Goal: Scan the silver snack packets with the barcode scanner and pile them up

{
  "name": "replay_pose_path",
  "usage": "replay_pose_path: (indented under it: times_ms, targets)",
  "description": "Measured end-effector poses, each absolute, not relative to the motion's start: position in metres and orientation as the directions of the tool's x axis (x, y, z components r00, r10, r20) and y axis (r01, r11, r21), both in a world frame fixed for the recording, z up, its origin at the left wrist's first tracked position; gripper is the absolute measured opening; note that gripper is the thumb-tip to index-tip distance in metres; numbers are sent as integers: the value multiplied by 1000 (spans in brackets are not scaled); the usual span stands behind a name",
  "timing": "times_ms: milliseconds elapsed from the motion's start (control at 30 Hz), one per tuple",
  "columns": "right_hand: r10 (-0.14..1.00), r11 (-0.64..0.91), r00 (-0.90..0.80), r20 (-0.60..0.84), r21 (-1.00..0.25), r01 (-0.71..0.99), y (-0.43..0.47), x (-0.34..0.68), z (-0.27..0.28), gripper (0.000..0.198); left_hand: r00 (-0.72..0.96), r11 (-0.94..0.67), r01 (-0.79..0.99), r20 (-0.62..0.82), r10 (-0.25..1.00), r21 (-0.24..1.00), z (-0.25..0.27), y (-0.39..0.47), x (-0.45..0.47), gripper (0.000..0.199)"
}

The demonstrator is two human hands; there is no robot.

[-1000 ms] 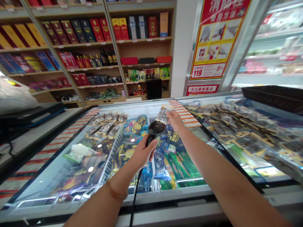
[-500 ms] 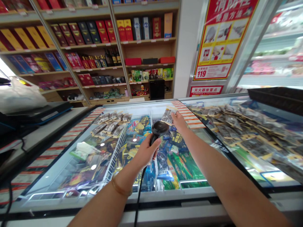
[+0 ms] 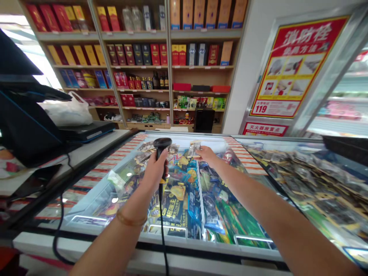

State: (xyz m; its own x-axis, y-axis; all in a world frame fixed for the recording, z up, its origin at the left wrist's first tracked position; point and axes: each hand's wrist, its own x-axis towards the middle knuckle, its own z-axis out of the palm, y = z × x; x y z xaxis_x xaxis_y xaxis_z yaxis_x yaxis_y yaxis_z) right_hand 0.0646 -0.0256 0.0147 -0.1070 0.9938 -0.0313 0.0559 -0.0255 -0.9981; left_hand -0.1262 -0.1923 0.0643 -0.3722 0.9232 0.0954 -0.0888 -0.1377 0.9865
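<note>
My left hand (image 3: pixel 156 168), a bracelet on its wrist, is wrapped round the handle of a black barcode scanner (image 3: pixel 162 143). The scanner's head points away over the freezer, and its cord hangs down toward me. My right hand (image 3: pixel 206 154) pinches a small clear packet (image 3: pixel 194 148) with dark contents by its right edge, held above the glass. Below both hands lies the glass top of a chest freezer (image 3: pixel 97 203), with colourful wrapped packs (image 3: pixel 175 199) inside. More small packets (image 3: pixel 143 153) are laid on the glass beyond the scanner.
A second freezer at the right bears a heap of small packets (image 3: pixel 310 184) and a black tray (image 3: pixel 347 149). On the left counter stand a black checkout machine (image 3: pixel 25 111) and a white plastic bag (image 3: pixel 69 109). Shelves of boxes (image 3: pixel 140 55) line the back wall.
My left hand has carried the scanner leftward, away from the packet. The packet in my right hand has also shifted left and is now more upright. The view has tilted up and turned left.
</note>
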Motion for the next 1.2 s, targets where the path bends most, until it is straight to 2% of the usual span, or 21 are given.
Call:
replay_pose_path:
  times_ms: [167,333,400,567,700,900,1000,1100,1200]
  targets:
    - [978,-24,-208,-28,-999,22,-20,-27,41,16,-498,-143,-55,97,862,988,67,-212,-177,49]
    - [951,-23,-309,-21,-1000,-3,-20,-51,44,49,-535,-109,-25,78,841,994,66,-220,-198,50]
    - [949,0,-315,-14,-999,43,-22,-37,39,54,-521,-113,-21,86,849,993,65,-219,-193,49]
    - [977,85,-207,42,-975,204,-22,37,21,43,-443,-91,-47,61,894,995,64,-205,-152,47]
    - [991,132,-50,122,-896,424,-23,126,14,36,-312,-94,-69,68,948,993,59,-188,-102,48]
    - [957,41,147,250,-618,785,-38,266,18,37,-171,-84,-92,67,983,992,44,-170,-29,50]
    - [943,-91,188,275,-332,939,-44,315,17,40,-93,-96,-113,86,992,989,31,-171,-9,50]
    - [940,-192,186,286,-8,981,-43,344,9,45,-19,-90,-86,89,996,992,16,-175,-4,52]
    - [948,-210,156,276,174,962,-37,356,1,45,12,-59,-51,60,998,997,7,-179,-6,54]
